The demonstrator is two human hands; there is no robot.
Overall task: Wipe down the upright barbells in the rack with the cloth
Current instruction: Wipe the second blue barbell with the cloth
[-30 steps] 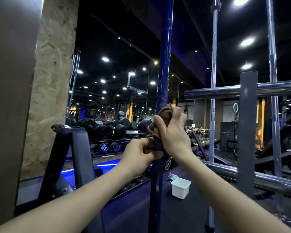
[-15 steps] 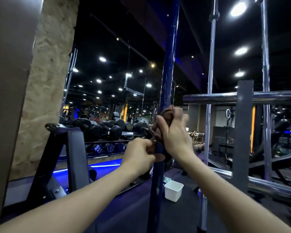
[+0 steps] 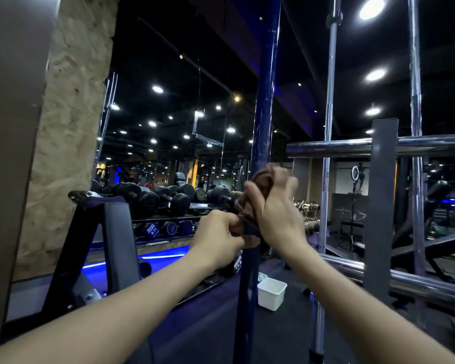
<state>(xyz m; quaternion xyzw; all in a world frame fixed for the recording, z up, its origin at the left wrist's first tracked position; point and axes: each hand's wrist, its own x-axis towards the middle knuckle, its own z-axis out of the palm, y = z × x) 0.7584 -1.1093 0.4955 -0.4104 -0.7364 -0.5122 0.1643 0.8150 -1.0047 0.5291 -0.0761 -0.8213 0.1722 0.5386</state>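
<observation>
Both hands work the near blue barbell (image 3: 264, 106): our right hand (image 3: 276, 214) grips the brown cloth (image 3: 260, 179) wrapped round it, our left hand (image 3: 217, 236) pinches the cloth's lower end. Next, we judge, comes sliding along unwiped shaft.

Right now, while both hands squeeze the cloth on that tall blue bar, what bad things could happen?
The blue barbell stands upright, so a hard rub from the right hand and left hand might tip it. The bunched brown cloth may miss spots. The white tub on the floor nearby could get kicked.
</observation>
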